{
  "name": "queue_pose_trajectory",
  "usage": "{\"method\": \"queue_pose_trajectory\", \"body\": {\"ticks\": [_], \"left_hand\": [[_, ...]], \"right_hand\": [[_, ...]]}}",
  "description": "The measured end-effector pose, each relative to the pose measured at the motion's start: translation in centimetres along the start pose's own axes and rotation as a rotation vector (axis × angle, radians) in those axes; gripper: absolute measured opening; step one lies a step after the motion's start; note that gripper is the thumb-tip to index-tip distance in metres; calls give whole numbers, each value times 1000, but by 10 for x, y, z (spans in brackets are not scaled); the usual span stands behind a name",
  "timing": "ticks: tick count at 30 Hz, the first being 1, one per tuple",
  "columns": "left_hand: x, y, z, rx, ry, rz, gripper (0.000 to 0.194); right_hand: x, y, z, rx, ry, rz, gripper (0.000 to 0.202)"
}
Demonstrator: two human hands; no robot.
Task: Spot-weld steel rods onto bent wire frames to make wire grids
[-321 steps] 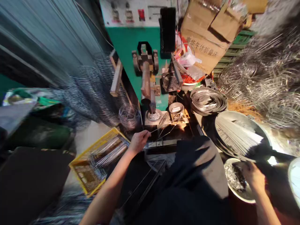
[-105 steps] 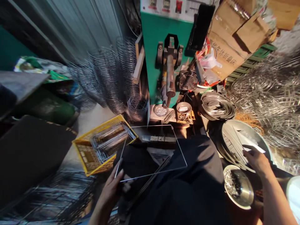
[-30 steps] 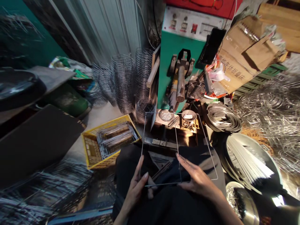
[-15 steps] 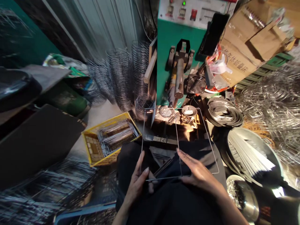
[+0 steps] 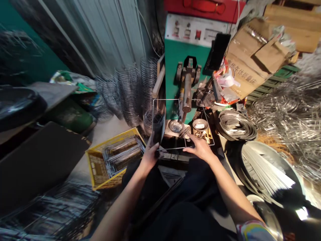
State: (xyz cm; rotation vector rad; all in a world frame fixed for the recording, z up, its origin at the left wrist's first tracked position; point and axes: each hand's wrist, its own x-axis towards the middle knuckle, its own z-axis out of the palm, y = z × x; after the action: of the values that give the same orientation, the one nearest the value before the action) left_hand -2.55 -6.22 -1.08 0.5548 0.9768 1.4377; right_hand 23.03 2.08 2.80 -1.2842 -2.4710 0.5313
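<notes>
A rectangular wire frame with a middle rod hangs in front of the green machine. My left hand grips its near left corner. My right hand pinches the frame near the lower end of the middle rod. The far edge of the frame lies close to the machine's metal arm. Beneath the frame are a round dish of small metal bits and a second round dish.
A yellow crate of bent wires stands at the left, with stacked wire baskets behind it. Right are coiled strips, a large basin with metal strips and a cardboard box. A phone hangs by the machine.
Both hands have moved forward, away from my lap, carrying the wire frame closer to the machine. The view has tilted up a little, and the green light on the panel no longer shows.
</notes>
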Motion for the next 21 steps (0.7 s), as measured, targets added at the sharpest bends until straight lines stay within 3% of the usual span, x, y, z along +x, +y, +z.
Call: {"method": "queue_pose_trajectory", "body": {"ticks": [4, 7, 12, 21], "left_hand": [[63, 19, -1, -43, -23, 98, 92], [89, 28, -2, -76, -10, 112, 90], [104, 34, 1, -88, 3, 130, 89], [115, 40, 10, -75, -47, 169, 93]], "right_hand": [[54, 19, -17, -124, 75, -40, 84], [79, 32, -23, -107, 113, -87, 72], [99, 43, -25, -95, 153, -134, 62], [107, 50, -31, -36, 172, -115, 57]]}}
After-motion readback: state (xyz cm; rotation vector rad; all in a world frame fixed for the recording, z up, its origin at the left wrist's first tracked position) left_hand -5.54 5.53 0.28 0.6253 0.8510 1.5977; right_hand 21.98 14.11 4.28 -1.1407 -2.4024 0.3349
